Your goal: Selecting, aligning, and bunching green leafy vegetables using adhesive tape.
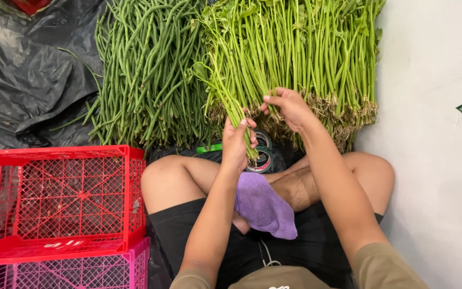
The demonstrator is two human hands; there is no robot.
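Observation:
I sit cross-legged on the floor facing a heap of light green leafy stalks with roots. My left hand is closed around the root end of a small bunch of these stalks. My right hand rests on the root ends of the heap just to the right, its fingers pinching a few stalks. A purple cloth lies on my lap. Rolls of tape sit on the floor just beyond my left hand, partly hidden by it.
A pile of dark green long beans lies left of the stalks on black plastic sheeting. A red plastic crate is stacked on a pink crate at my left. A pale wall stands on the right.

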